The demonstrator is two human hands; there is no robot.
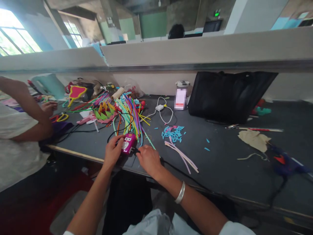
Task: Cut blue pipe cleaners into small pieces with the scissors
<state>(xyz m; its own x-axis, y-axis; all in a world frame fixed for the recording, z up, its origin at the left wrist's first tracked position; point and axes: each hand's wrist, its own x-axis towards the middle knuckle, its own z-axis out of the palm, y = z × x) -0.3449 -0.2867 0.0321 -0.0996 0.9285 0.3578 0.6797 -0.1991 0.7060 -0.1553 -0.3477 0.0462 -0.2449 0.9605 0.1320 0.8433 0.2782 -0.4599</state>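
My left hand [114,147] grips the left side of a small magenta box [128,143] with white markings, close to the table's front edge. Just right of the box, the fingers of my right hand [149,159] are closed round a black plug [135,151] whose body is mostly hidden. Pale metal prongs seem to show between plug and box; whether they touch I cannot tell. A black cord [176,168] runs rightward from near my right hand along the table edge. Behind the box lies a heap of colourful pipe cleaners [129,112], with a thin black cable looping over it.
Small blue pieces [173,133] and pink pipe cleaners [183,155] lie right of centre. Behind them are a white cable [168,111], a phone [181,99] and a black bag [227,98]. A glue gun [85,119] and scissors [60,117] lie near another person's arm [31,114].
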